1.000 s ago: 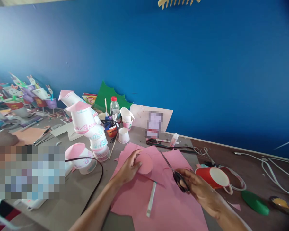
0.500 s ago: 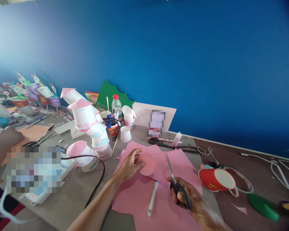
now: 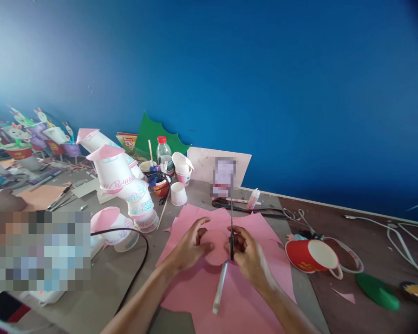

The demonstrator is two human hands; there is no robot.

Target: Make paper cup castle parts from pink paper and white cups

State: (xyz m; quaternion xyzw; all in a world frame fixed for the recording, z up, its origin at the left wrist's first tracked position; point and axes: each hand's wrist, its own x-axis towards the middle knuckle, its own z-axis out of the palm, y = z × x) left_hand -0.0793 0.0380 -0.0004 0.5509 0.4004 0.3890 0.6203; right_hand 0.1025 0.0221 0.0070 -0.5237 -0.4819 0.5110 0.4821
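My left hand (image 3: 191, 248) pinches the left edge of a round pink paper disc (image 3: 215, 246) between thumb and fingers. Black-handled scissors (image 3: 231, 239) are in my right hand (image 3: 249, 255), blades pointing away from me and seen edge-on. The fingertips of that hand are at the disc's right edge; whether they grip the paper too, I cannot tell. Beneath both hands lie pink paper sheets (image 3: 191, 287) with uneven edges. On them rests a white marker (image 3: 219, 290), its tip end close to the disc.
A leaning paper-cup tower (image 3: 139, 206) and a pink-topped cup (image 3: 113, 227) stand left, near a black cable (image 3: 144, 260). Rightward are a red paper cup (image 3: 311, 256) and a green disc (image 3: 378, 291). A glue bottle (image 3: 253, 198) stands behind. Another person's hand (image 3: 7, 204) is far left.
My right hand has come left with the scissors to the disc's right edge, and the scissors have turned upright in view. My left hand still holds the disc. The view has shifted slightly right.
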